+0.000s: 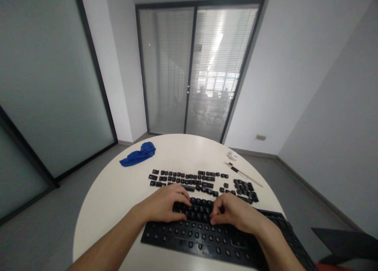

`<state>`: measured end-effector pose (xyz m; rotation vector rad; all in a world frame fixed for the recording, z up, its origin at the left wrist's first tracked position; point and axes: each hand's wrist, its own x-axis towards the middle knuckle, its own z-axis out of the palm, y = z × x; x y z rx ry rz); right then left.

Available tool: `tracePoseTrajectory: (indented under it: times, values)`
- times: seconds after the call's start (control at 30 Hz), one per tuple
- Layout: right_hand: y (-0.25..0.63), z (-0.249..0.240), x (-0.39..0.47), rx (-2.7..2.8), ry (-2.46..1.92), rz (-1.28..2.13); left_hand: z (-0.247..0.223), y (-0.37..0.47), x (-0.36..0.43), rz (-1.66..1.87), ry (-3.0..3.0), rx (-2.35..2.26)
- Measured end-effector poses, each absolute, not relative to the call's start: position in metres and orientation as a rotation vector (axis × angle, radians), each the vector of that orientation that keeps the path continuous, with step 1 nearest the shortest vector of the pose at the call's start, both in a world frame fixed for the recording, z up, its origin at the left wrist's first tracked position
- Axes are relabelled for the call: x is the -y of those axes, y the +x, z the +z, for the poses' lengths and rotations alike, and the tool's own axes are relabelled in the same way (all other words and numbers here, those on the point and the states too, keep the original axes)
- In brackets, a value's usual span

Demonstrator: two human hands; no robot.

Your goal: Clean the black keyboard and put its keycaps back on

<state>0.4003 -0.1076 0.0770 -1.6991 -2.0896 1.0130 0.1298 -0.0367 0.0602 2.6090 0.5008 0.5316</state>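
A black keyboard (191,237) lies across the near part of the round table; its lower rows show bare key mounts, while keycaps (199,208) fill part of the rows between my hands. My left hand (169,202) rests over its upper left, thumb and fingers apart, with nothing seen in it. On the right side of these keycaps, my right hand (228,212) is closed, fingertips pinched low at the keyboard; what they hold, if anything, is hidden. Just beyond the keyboard, loose black keycaps (183,180) lie in rows, and another group (243,187) sits to the right.
A blue cloth (138,156) lies at the table's back left. At the right are a thin brush-like tool (246,175) and a small whitish item (232,156). A dark chair part (345,241) stands beyond the table's right edge.
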Motion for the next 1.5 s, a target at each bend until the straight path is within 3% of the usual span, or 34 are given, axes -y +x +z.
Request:
tracePoseTrajectory:
  times: [0.73,1.23,1.5]
  values:
    - [0.385,0.088,0.122,2.31,-1.717,0.82,0.069,0.126,0.039,0.453,2.644,-0.587]
    - [0.335,0.082,0.097,2.545,-1.428,0.529,0.076,0.113,0.025,0.478,2.809,-0.956]
    - [0.341,0.077,0.096,2.533,-1.346,0.506,0.093,0.152,0.004,0.498,2.769,-1.07]
